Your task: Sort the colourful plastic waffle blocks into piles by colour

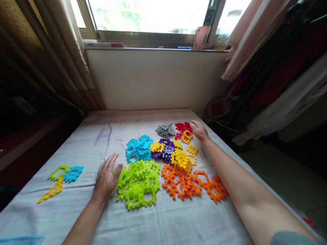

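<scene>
My left hand (pixel 106 177) rests with fingers spread at the left side of a pile of lime-green plastic interlocking pieces (pixel 139 183); its thumb reaches the pile's edge. My right hand (pixel 199 130) is stretched to the far right, fingers out flat, beside the red pieces (pixel 183 128), and nothing shows in it. Whether its fingertips touch the red pieces I cannot tell. Around the middle lie light-blue pieces (pixel 139 148), purple pieces (pixel 168 149) with yellow pieces (pixel 181 159) partly over them, orange pieces (pixel 182 182) and small grey pieces (pixel 165 130).
At the left of the white sheet (pixel 102 211) lie a separate green piece (pixel 58 173), a blue piece (pixel 73 174) and a yellow piece (pixel 52 191). A pink cup (pixel 201 37) stands on the windowsill. Curtains (pixel 63 51) and hanging clothes (pixel 270 81) flank the surface.
</scene>
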Available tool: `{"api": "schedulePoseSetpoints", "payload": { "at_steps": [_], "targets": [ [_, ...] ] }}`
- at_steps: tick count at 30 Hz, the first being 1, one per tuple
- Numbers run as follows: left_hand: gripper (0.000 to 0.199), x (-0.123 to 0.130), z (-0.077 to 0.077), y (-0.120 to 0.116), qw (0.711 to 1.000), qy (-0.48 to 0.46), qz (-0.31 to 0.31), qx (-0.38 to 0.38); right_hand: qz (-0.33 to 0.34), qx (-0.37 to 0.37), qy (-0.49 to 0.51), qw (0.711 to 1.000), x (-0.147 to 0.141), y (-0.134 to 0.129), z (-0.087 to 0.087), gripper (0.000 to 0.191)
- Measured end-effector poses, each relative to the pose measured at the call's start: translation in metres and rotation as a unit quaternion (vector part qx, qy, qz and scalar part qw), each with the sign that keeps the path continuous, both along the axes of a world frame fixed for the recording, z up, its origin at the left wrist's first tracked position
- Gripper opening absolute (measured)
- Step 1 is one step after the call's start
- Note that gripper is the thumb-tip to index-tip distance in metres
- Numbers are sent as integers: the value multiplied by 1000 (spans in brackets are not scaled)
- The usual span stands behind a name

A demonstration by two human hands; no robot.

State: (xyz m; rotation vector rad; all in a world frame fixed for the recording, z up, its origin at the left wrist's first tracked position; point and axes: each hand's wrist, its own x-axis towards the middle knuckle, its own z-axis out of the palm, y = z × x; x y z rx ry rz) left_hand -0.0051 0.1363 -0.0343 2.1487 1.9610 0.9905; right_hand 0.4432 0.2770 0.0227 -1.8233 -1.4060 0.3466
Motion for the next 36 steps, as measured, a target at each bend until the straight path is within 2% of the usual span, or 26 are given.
{"api": "schedulePoseSetpoints", "payload": {
  "at_steps": [1,2,3,5,7,9,13,16,20,24,27,29,32,34,36],
  "targets": [
    [70,0,0,0,1000,-4,1,-2,-63,-47,-5,997,8,15,0,51],
    [71,0,0,-1,1000,-7,1,-4,-85,-68,-4,994,15,29,-1,55],
    [71,0,1,-1,1000,-9,0,-7,-100,-92,-1,991,17,41,-4,58],
    [71,0,2,-3,1000,-9,-4,-15,-82,-117,7,990,13,59,-11,61],
    [70,1,3,-4,1000,-10,-6,-25,-27,-129,14,991,-4,72,-18,58],
    [70,2,5,-6,999,-9,-6,-31,55,-133,27,989,-28,83,-22,50],
    [70,5,8,-8,999,-9,-5,-37,211,-146,61,965,-82,90,-21,40],
    [69,7,8,-7,999,-5,-2,-34,335,-172,84,923,-119,81,-16,46],
    [68,10,6,-7,1000,6,-2,-21,496,-164,72,850,-168,51,-6,57],
    [72,14,6,-5,1000,4,15,-3,568,-130,3,813,-209,9,14,63],
    [75,14,6,-3,1000,-10,24,13,592,-106,-25,798,-217,-23,37,62],
    [75,13,6,-2,999,-24,23,17,571,-86,-32,816,-201,-41,50,62],
    [74,11,6,0,999,-49,10,13,446,-58,-31,893,-142,-65,56,58],
    [74,10,7,1,998,-68,-6,6,286,-48,-34,956,-87,-87,46,53],
    [75,12,11,0,996,-90,-22,-2,94,-51,-44,993,-36,-116,27,47]
  ]
}}
